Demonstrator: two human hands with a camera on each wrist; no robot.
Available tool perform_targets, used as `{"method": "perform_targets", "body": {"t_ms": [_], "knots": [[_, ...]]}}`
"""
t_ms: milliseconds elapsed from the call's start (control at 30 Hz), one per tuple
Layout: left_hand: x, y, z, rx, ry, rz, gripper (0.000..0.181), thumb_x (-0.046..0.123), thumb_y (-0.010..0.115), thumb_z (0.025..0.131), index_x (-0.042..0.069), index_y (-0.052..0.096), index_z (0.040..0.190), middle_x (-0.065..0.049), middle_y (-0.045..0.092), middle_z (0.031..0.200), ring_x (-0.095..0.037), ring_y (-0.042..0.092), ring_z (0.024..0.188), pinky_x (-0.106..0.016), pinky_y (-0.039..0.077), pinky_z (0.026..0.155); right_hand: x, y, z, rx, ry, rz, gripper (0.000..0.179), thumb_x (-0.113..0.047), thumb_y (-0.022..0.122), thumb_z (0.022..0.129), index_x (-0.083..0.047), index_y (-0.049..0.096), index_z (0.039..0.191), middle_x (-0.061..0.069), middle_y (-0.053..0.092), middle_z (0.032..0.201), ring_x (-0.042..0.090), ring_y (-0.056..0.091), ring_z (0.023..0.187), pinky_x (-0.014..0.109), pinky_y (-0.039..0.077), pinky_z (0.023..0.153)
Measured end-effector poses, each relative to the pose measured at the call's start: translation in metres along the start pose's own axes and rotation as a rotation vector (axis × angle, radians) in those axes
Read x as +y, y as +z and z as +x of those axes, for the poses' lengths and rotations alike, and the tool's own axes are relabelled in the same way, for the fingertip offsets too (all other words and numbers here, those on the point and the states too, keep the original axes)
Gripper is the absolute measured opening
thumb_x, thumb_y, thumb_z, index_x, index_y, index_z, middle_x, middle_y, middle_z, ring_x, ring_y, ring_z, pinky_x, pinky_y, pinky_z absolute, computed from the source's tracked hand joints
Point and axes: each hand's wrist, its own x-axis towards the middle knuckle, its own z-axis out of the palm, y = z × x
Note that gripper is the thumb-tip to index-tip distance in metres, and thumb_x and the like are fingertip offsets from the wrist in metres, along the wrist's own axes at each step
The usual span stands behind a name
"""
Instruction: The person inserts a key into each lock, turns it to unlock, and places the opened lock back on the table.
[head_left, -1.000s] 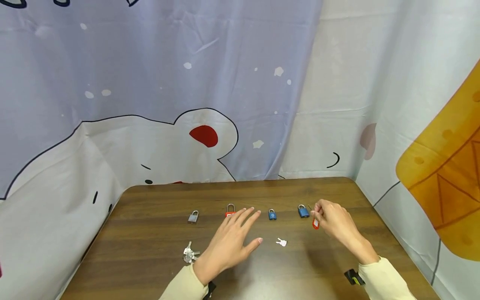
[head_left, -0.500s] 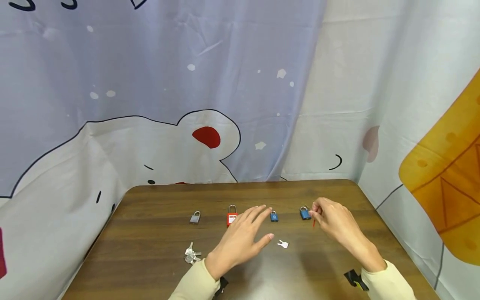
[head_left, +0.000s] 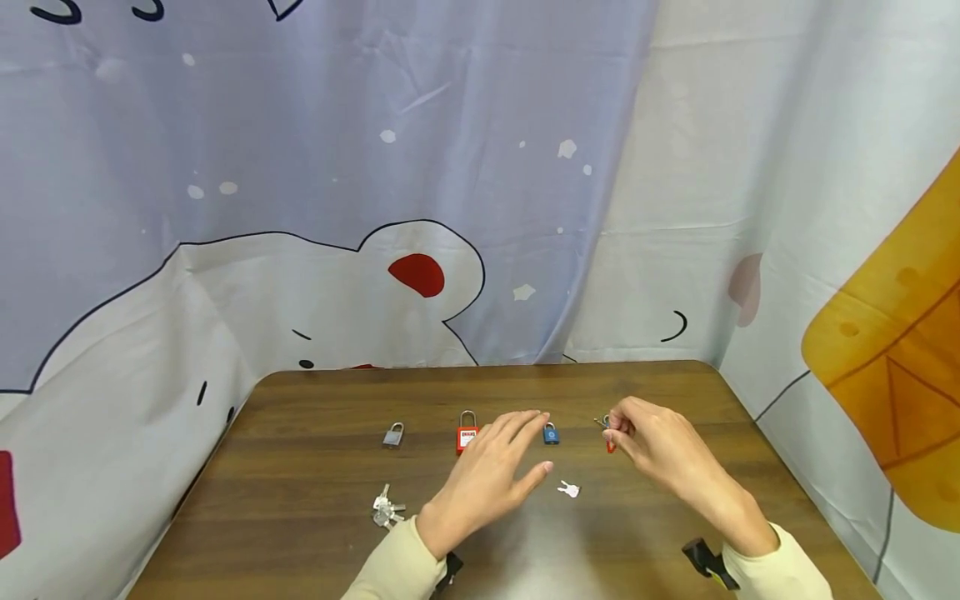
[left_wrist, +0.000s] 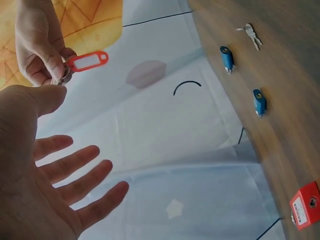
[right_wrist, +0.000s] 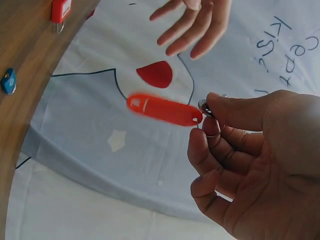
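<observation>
My right hand [head_left: 663, 442] pinches a small metal key ring between thumb and index finger, above the table. From that ring hangs a red key tag [right_wrist: 162, 109], its white label showing in the left wrist view. A key tip pokes out past the fingers in the head view. My left hand [head_left: 483, 471] hovers with fingers spread and nothing held, its thumb close to the right hand in the left wrist view. Behind the hands are a red padlock [head_left: 467, 435], a small blue padlock [head_left: 551, 434] and a larger blue padlock [left_wrist: 226, 59], mostly hidden by the right hand in the head view.
A grey padlock [head_left: 393, 435] lies at the left of the row. A bunch of keys [head_left: 386, 510] lies nearer, beside the left forearm, and a small pair of keys [head_left: 570, 489] between the hands. A printed curtain [head_left: 360, 167] hangs behind the wooden table [head_left: 300, 475].
My right hand has moved left with the key ring and tag, now covering the larger blue padlock. My left hand has shifted slightly right, uncovering the red padlock.
</observation>
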Motion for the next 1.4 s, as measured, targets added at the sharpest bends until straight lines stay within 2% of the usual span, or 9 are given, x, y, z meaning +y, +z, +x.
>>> {"method": "perform_targets", "body": {"t_ms": [267,500,767,1067,1400], "knots": [[0.007,-0.010,0.007,0.115,0.072,-0.050,0.052,0.039,0.065,0.093,0.018,0.052,0.139,0.004,0.061,0.133,-0.011,0.056,0.125,-0.029,0.047,0.104,-0.011,0.003,-0.001,0.045,-0.109,0.039,0.030,-0.006,0.084,0.071,-0.019,0.058,0.080,-0.016,0.059,0.072,-0.006,0.051,0.066,0.019,0.046,0.057],[0.016,-0.021,0.009,0.198,0.144,-0.054,0.043,0.035,0.065,0.094,0.017,0.058,0.132,0.005,0.065,0.126,-0.009,0.060,0.118,-0.026,0.052,0.095,-0.024,0.003,-0.003,0.034,-0.142,0.065,0.034,-0.004,0.085,0.070,-0.022,0.059,0.080,-0.018,0.057,0.074,-0.007,0.048,0.067,0.017,0.043,0.058],[0.021,-0.025,0.010,0.281,0.221,-0.038,0.029,0.028,0.069,0.092,0.015,0.067,0.117,0.005,0.070,0.111,-0.008,0.066,0.103,-0.023,0.054,0.086,-0.034,0.005,-0.004,0.035,-0.185,0.052,0.033,-0.006,0.085,0.069,-0.022,0.059,0.081,-0.018,0.056,0.074,-0.005,0.047,0.066,0.019,0.044,0.060],[0.020,-0.030,0.011,0.304,0.266,-0.015,0.015,0.027,0.067,0.093,0.015,0.070,0.102,0.006,0.069,0.098,-0.007,0.066,0.091,-0.021,0.053,0.080,-0.043,0.008,-0.002,0.014,-0.202,0.076,0.030,-0.008,0.085,0.071,-0.020,0.059,0.082,-0.016,0.057,0.077,-0.006,0.049,0.070,0.019,0.046,0.062],[0.021,-0.033,0.011,0.326,0.296,-0.033,0.002,0.016,0.069,0.090,0.016,0.067,0.091,0.009,0.065,0.086,-0.005,0.062,0.079,-0.019,0.050,0.071,-0.047,0.009,0.001,0.023,-0.234,0.104,0.027,-0.011,0.083,0.074,-0.021,0.059,0.082,-0.016,0.057,0.077,-0.004,0.051,0.070,0.017,0.046,0.063]]}}
